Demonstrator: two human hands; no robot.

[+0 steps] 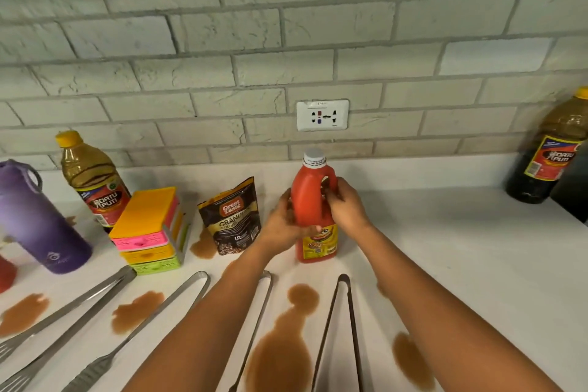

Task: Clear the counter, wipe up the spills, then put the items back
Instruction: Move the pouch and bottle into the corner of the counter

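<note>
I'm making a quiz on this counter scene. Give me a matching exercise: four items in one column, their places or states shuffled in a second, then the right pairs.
Items:
1. red bottle
2. coffee pouch
3. purple flask
4. dark bottle

Places or states:
A. far right, by the wall
B. held by the left hand and the right hand
C. far left of the counter
D. standing beside the stacked coloured boxes

Pairs: 1-B, 2-D, 3-C, 4-A

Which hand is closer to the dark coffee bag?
Left. The left hand grips the red plastic ketchup bottle on the side facing the dark coffee pouch. The right hand holds the bottle's far side, farther from it.
</note>
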